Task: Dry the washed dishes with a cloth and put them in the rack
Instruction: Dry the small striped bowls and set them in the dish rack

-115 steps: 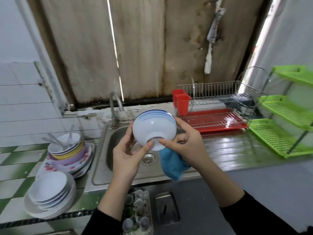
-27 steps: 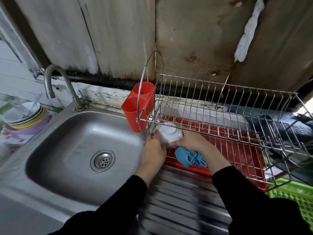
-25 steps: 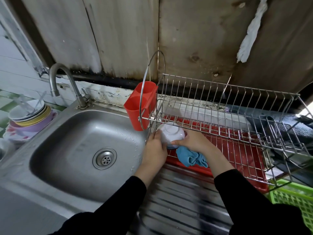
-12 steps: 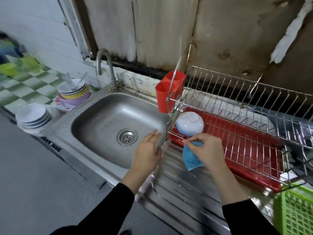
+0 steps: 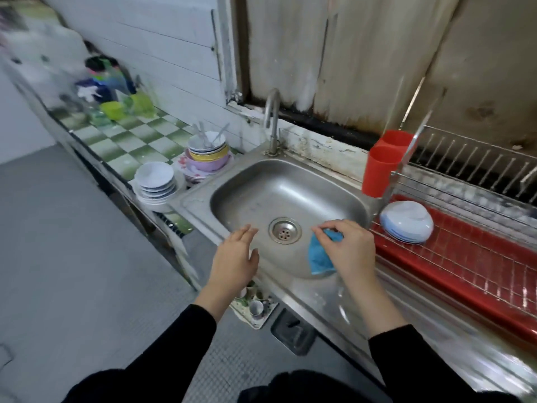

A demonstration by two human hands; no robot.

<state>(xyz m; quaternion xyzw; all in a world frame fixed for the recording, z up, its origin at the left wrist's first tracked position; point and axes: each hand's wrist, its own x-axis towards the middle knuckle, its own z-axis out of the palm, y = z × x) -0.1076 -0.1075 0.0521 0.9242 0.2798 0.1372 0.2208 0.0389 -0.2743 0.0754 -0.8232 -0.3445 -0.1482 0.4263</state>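
Your hands are back from the rack, over the sink | left hand: fingers straight, empty | right hand: fingers pinch blue cloth | bowl: upside down at rack's left end

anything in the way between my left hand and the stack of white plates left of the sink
Nothing visible. The open left hand is at the stainless steel sink's front left edge; only bare rim lies between it and the stack of white plates. The purple and yellow bowl pile stands behind the plates, off that line.
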